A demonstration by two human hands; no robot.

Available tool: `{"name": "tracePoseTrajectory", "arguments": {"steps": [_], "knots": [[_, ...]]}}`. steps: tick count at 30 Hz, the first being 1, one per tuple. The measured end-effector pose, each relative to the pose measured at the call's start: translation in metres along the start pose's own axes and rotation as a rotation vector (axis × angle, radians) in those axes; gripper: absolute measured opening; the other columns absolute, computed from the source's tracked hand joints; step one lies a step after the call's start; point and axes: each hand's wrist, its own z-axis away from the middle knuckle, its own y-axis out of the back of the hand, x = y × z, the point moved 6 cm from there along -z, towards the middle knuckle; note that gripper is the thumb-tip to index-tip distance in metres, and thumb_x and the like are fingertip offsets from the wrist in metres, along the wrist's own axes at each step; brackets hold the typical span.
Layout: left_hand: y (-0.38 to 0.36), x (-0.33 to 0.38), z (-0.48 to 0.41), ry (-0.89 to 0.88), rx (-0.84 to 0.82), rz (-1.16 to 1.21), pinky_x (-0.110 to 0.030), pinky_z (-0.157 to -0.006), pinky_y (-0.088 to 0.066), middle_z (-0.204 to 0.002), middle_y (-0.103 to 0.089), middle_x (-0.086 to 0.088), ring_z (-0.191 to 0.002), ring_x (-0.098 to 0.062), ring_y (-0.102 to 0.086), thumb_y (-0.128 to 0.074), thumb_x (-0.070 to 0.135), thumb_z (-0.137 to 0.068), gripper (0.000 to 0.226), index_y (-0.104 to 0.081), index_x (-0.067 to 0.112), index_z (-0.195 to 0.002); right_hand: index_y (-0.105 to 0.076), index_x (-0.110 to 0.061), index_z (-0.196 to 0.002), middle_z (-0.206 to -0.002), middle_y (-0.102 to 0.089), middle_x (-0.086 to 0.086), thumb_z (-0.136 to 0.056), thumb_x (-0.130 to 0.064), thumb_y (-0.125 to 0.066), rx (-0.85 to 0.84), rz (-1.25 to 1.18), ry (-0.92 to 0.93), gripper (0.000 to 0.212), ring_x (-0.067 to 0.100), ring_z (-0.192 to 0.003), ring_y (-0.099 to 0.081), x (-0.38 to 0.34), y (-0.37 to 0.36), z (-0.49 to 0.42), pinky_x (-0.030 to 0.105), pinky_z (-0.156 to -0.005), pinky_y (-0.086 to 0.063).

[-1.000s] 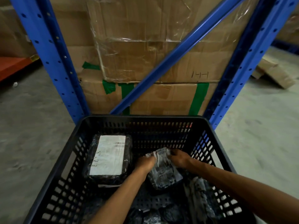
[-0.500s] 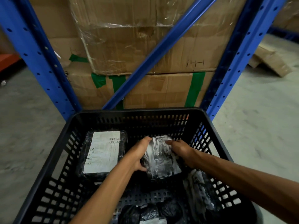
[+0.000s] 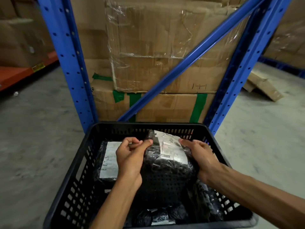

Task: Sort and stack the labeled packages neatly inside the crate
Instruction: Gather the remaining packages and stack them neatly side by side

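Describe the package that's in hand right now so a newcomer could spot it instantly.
Find the black plastic crate on the floor in front of the blue rack. Over its middle, the left hand and right hand hold the black wrapped package between them. Unlike the flat package lying to its left, it is raised and tilted, its white label crumpled.
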Motion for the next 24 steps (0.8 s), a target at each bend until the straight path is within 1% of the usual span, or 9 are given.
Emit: {"name": "tracePoseTrajectory", "arguments": {"steps": [2,6,8,10,13,17,19,21,24], "knots": [[0.002,-0.002,0.000,-0.028,-0.064,0.057,-0.056,-0.103,-0.049,-0.088,-0.066,-0.012,-0.090,-0.027,-0.064,-0.081,-0.006,-0.070,0.033,-0.057,0.015,-0.075,-0.049,-0.014,-0.125,-0.110,-0.072,0.017,-0.068,-0.027,-0.086,-0.021,0.017,-0.032,0.069,0.037,-0.085,-0.075,0.006,-0.004,0.004,0.053,-0.067,-0.061],[0.001,-0.008,0.002,-0.110,-0.201,0.089,-0.043,-0.093,-0.050,-0.094,-0.060,-0.009,-0.095,-0.026,-0.061,-0.076,-0.014,-0.072,0.037,-0.063,0.012,-0.095,-0.054,-0.012,-0.123,-0.086,-0.076,0.010,-0.086,-0.035,-0.072,-0.057,0.028,-0.020,0.047,0.032,-0.067,-0.074,0.007,-0.007,0.016,0.035,-0.051,-0.059],[-0.004,-0.010,0.005,-0.178,-0.231,-0.030,-0.037,-0.094,-0.052,-0.102,-0.061,-0.006,-0.101,-0.019,-0.064,-0.076,-0.008,-0.075,0.042,-0.067,0.018,-0.107,-0.046,-0.021,-0.129,-0.081,-0.062,-0.001,-0.091,-0.035,-0.067,-0.026,0.010,0.024,0.045,0.021,-0.065,-0.065,0.008,-0.002,0.018,0.034,-0.052,-0.054],[-0.012,-0.019,0.006,-0.227,-0.230,-0.239,-0.034,-0.099,-0.051,-0.118,-0.058,0.002,-0.113,-0.014,-0.062,-0.072,0.010,-0.084,0.040,-0.068,0.030,-0.119,-0.050,-0.015,-0.126,-0.088,-0.070,0.004,-0.089,-0.034,-0.069,-0.013,-0.004,0.015,0.045,0.027,-0.074,-0.071,0.019,0.004,0.007,0.039,-0.064,-0.058],[-0.026,-0.035,0.009,-0.204,-0.212,-0.605,-0.033,-0.112,-0.037,-0.135,-0.043,0.005,-0.130,-0.016,-0.047,-0.048,0.027,-0.100,0.043,-0.051,0.023,-0.143,-0.054,-0.015,-0.133,-0.104,-0.078,0.010,-0.085,-0.034,-0.074,-0.016,0.014,0.029,0.056,0.030,-0.084,-0.078,0.036,0.009,-0.015,0.045,-0.069,-0.063],[-0.038,-0.065,0.000,0.002,-0.305,-0.811,-0.037,-0.119,-0.023,-0.163,-0.025,-0.003,-0.149,-0.022,-0.027,-0.037,0.031,-0.103,0.059,-0.024,0.019,-0.159,-0.051,-0.013,-0.132,-0.104,-0.076,0.009,-0.086,-0.030,-0.073,0.004,0.086,0.017,0.054,0.026,-0.082,-0.078,0.052,0.013,-0.036,0.042,-0.066,-0.064],[-0.039,-0.077,-0.014,0.082,-0.324,-0.823,-0.034,-0.116,-0.033,-0.152,-0.043,-0.001,-0.140,-0.024,-0.043,-0.040,0.029,-0.099,0.058,-0.033,0.015,-0.155,-0.047,-0.014,-0.134,-0.104,-0.074,0.007,-0.088,-0.029,-0.071,-0.014,0.116,0.015,0.054,0.023,-0.083,-0.076,0.059,0.013,-0.048,0.034,-0.061,-0.062],[-0.038,-0.095,-0.034,0.106,-0.315,-0.848,-0.041,-0.106,-0.048,-0.135,-0.061,0.000,-0.121,-0.023,-0.061,-0.043,0.030,-0.085,0.061,-0.049,0.019,-0.144,-0.043,-0.016,-0.135,-0.101,-0.070,0.001,-0.091,-0.030,-0.068,-0.049,0.145,0.025,0.052,0.017,-0.083,-0.071,0.064,0.011,-0.060,0.026,-0.055,-0.059],[-0.034,-0.129,-0.069,0.131,-0.271,-0.952,-0.038,-0.093,-0.055,-0.119,-0.069,-0.005,-0.106,-0.024,-0.067,-0.045,0.031,-0.075,0.055,-0.062,0.015,-0.124,-0.038,-0.014,-0.142,-0.110,-0.062,-0.002,-0.092,-0.033,-0.065,-0.025,0.234,0.034,0.060,0.017,-0.091,-0.063,0.074,0.011,-0.081,0.027,-0.068,-0.055]]}}
